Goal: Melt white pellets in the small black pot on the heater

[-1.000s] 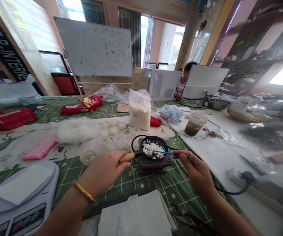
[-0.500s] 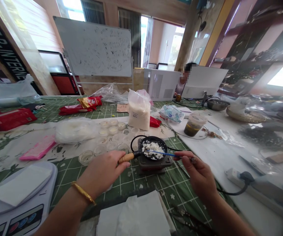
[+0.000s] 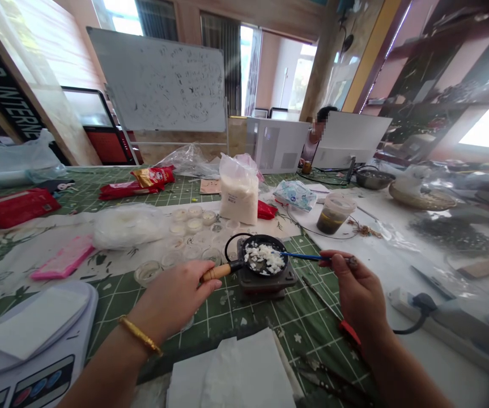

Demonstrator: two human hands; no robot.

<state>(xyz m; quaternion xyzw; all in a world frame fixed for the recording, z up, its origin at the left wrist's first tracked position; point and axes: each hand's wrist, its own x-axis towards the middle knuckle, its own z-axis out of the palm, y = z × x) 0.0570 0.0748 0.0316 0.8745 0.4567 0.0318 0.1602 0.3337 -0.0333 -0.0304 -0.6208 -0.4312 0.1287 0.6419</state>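
A small black pan (image 3: 264, 256) holding white flakes (image 3: 265, 258) sits on a little dark heater (image 3: 265, 279) on the green grid mat. My left hand (image 3: 176, 294) grips the pan's wooden handle (image 3: 215, 272). My right hand (image 3: 354, 289) pinches a thin blue stick (image 3: 306, 256) whose tip rests at the right rim of the pan, by the flakes. A gold bangle is on my left wrist.
Several small glass jars (image 3: 188, 226), a bag of white granules (image 3: 239, 192), a pink mould (image 3: 63, 258) and a lidded tub of dark liquid (image 3: 333, 212) stand behind the pan. A white scale (image 3: 27, 340) lies at the left, paper towels (image 3: 231, 374) in front, a power strip (image 3: 422, 309) at the right. A person sits at the far side.
My right hand has drawn back to the right and slightly up, pulling the blue stick from the middle of the flakes to the pan's right edge. The left hand keeps hold of the handle.
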